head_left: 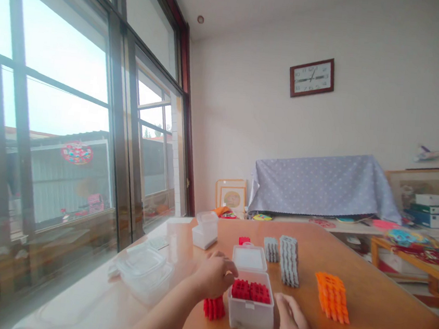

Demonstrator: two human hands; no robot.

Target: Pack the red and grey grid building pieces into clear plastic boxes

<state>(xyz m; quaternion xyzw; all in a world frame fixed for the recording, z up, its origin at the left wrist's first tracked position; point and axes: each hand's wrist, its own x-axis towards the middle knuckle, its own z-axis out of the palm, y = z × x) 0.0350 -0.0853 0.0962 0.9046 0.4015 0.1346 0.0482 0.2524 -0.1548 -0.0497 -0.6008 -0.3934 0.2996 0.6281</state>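
A clear plastic box (251, 317) stands on the table with its lid (249, 257) folded back. Red interlocking plastic blocks (250, 291) fill its top, packed side by side. My left hand (214, 273) hovers at the box's left rim, fingers loosely curved and apart, with nothing visible in them. Under that wrist stands another stack of red blocks (214, 308), partly hidden. My right hand (294, 323) rests beside the box's right wall with fingers stretched out, holding nothing; whether it touches the wall I cannot tell.
Grey block stacks (290, 261) stand behind the box, and an orange stack (332, 297) sits to the right. Another red piece (244, 240) lies behind the lid. Clear containers (146, 266) are at the left, with a small open box (204, 234) farther back. Windows line the left side.
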